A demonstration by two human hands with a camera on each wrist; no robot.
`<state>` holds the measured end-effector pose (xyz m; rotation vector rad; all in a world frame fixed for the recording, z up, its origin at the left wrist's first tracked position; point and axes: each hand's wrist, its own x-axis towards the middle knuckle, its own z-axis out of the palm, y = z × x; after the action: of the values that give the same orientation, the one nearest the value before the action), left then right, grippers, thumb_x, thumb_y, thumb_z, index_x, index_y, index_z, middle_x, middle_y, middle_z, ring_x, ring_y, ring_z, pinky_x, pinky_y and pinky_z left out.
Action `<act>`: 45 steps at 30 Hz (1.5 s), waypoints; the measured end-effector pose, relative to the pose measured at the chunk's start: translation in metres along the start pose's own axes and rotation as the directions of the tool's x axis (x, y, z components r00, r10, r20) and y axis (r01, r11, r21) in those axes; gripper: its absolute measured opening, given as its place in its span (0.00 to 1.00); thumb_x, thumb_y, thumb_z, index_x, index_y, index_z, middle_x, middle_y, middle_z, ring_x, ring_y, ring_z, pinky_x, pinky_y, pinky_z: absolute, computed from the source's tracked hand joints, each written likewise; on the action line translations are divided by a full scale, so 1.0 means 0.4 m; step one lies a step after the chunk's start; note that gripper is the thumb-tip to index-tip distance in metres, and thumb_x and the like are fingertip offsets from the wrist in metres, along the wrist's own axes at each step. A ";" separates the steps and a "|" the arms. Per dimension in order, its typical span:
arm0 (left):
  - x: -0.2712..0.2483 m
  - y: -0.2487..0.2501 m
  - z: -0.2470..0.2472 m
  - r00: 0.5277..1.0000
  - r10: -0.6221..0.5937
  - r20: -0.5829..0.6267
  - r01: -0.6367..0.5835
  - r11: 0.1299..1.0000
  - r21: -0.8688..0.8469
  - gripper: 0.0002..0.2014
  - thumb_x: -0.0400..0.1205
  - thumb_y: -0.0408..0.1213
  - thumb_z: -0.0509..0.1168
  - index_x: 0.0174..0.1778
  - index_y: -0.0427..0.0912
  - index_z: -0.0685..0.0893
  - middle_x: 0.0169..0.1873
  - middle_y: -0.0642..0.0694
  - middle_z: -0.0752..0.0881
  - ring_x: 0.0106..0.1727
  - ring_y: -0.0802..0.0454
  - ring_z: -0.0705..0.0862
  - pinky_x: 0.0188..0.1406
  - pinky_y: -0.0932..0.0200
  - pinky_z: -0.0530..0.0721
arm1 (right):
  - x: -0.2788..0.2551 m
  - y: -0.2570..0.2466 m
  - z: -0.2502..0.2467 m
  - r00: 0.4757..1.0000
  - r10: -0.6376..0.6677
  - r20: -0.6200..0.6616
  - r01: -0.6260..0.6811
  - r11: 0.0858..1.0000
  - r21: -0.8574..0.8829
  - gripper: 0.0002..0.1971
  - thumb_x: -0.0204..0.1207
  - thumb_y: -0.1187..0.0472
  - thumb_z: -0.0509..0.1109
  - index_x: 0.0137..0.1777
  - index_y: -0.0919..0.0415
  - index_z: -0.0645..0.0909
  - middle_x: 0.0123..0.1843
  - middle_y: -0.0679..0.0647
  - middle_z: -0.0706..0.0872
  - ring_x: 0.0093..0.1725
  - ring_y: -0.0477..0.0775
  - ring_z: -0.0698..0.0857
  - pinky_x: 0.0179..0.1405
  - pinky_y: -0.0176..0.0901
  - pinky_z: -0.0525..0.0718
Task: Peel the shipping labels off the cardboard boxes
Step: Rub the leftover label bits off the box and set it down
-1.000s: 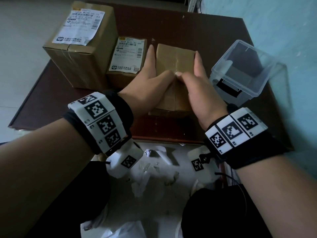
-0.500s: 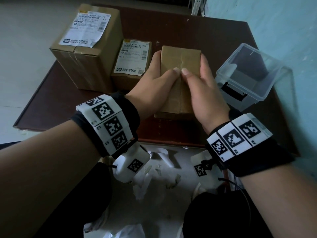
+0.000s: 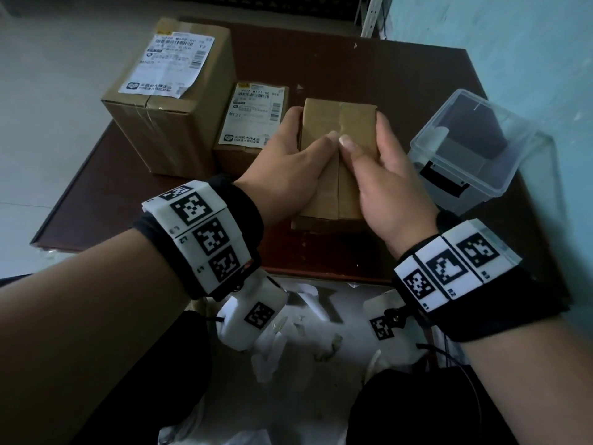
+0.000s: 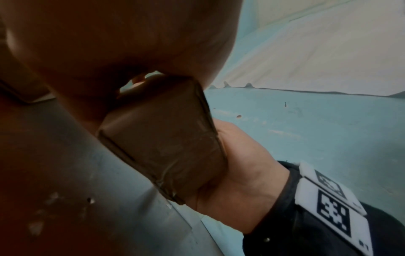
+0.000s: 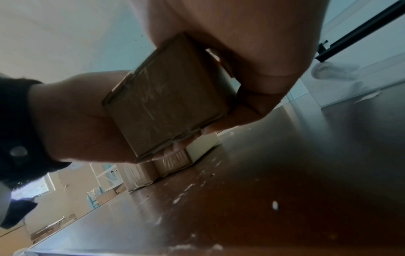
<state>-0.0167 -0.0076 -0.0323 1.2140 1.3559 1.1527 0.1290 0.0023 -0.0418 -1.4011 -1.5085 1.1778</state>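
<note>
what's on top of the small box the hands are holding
No label shows on the small box: bare cardboard with a taped seam, and both thumbs. The left hand and right hand hide its sides; its underside is unseen.

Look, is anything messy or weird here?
Yes. White paper scraps litter the floor by the table, probably torn label bits. The box held by both hands shows no label on top, while the two boxes beside it have theirs.
</note>
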 end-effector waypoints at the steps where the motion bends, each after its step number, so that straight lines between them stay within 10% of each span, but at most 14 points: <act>1: -0.002 -0.002 0.002 1.000 -0.005 -0.003 0.005 1.000 -0.005 0.14 0.89 0.43 0.65 0.69 0.46 0.78 0.54 0.48 0.89 0.51 0.57 0.91 0.46 0.61 0.91 | -0.001 0.002 0.002 1.000 0.008 -0.019 -0.008 1.000 -0.011 0.34 0.94 0.46 0.65 0.96 0.46 0.58 0.82 0.43 0.81 0.74 0.38 0.84 0.70 0.36 0.88; 6: -0.001 -0.010 0.010 0.998 -0.012 0.067 0.013 1.000 -0.019 0.16 0.90 0.43 0.63 0.74 0.48 0.74 0.59 0.48 0.88 0.57 0.55 0.90 0.56 0.51 0.92 | -0.014 -0.005 0.001 0.998 0.059 0.005 -0.059 0.998 -0.027 0.35 0.94 0.42 0.60 0.97 0.42 0.50 0.90 0.43 0.71 0.75 0.39 0.77 0.59 0.21 0.82; 10: 0.003 -0.003 -0.004 0.986 -0.026 0.165 0.041 0.995 -0.086 0.25 0.85 0.39 0.64 0.78 0.49 0.70 0.64 0.45 0.85 0.62 0.49 0.88 0.60 0.47 0.91 | -0.002 -0.003 -0.015 0.997 0.040 0.071 -0.046 0.996 0.081 0.33 0.95 0.54 0.61 0.96 0.43 0.53 0.82 0.45 0.80 0.75 0.43 0.83 0.71 0.43 0.87; 16: 0.001 -0.012 -0.001 0.994 0.012 0.107 -0.007 0.999 -0.046 0.17 0.90 0.38 0.62 0.75 0.44 0.73 0.61 0.45 0.87 0.59 0.52 0.89 0.54 0.56 0.91 | -0.004 0.006 -0.012 0.999 -0.017 0.050 0.014 0.998 0.055 0.29 0.95 0.55 0.63 0.93 0.44 0.62 0.71 0.38 0.85 0.65 0.31 0.86 0.58 0.29 0.88; 26: -0.009 -0.007 0.008 0.998 -0.028 0.061 0.029 0.999 -0.015 0.15 0.90 0.46 0.62 0.73 0.48 0.76 0.58 0.49 0.88 0.56 0.54 0.91 0.53 0.53 0.93 | -0.003 0.014 0.005 0.998 0.018 -0.063 -0.019 1.000 -0.009 0.33 0.91 0.38 0.64 0.94 0.42 0.62 0.81 0.44 0.83 0.73 0.44 0.86 0.71 0.50 0.90; 29: -0.008 -0.003 0.006 0.991 -0.051 0.122 0.054 0.998 -0.021 0.17 0.92 0.44 0.59 0.76 0.48 0.72 0.60 0.49 0.86 0.56 0.55 0.89 0.51 0.58 0.92 | -0.006 0.008 -0.001 0.997 0.074 0.003 -0.074 0.997 -0.037 0.35 0.93 0.39 0.60 0.96 0.40 0.53 0.85 0.41 0.76 0.76 0.43 0.81 0.61 0.33 0.84; 33: -0.006 0.000 -0.005 0.978 -0.111 0.178 0.117 0.993 -0.027 0.18 0.90 0.38 0.59 0.77 0.47 0.70 0.61 0.46 0.84 0.56 0.53 0.88 0.49 0.59 0.91 | -0.005 0.000 -0.019 0.988 0.122 0.093 -0.124 0.992 0.019 0.30 0.96 0.47 0.59 0.95 0.37 0.54 0.61 0.25 0.78 0.54 0.24 0.79 0.41 0.15 0.79; 37: -0.011 -0.013 -0.010 0.988 -0.064 0.143 0.058 0.997 0.042 0.28 0.87 0.42 0.62 0.83 0.44 0.63 0.66 0.46 0.83 0.61 0.54 0.87 0.60 0.52 0.90 | -0.001 0.001 -0.030 0.982 0.102 0.161 -0.121 0.986 0.115 0.27 0.95 0.55 0.63 0.91 0.40 0.64 0.70 0.40 0.87 0.61 0.36 0.90 0.52 0.33 0.92; 45: -0.013 -0.028 0.016 0.999 -0.038 0.014 0.038 0.999 0.035 0.15 0.90 0.43 0.61 0.72 0.46 0.75 0.57 0.48 0.89 0.54 0.56 0.91 0.51 0.56 0.93 | -0.013 0.001 0.023 0.993 0.118 -0.015 -0.115 0.983 0.143 0.24 0.95 0.56 0.63 0.90 0.44 0.70 0.73 0.45 0.88 0.69 0.44 0.89 0.69 0.52 0.92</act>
<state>-0.0110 -0.0132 -0.0439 1.2144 1.3873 1.0956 0.1212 -0.0039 -0.0446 -1.4174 -1.3142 1.3095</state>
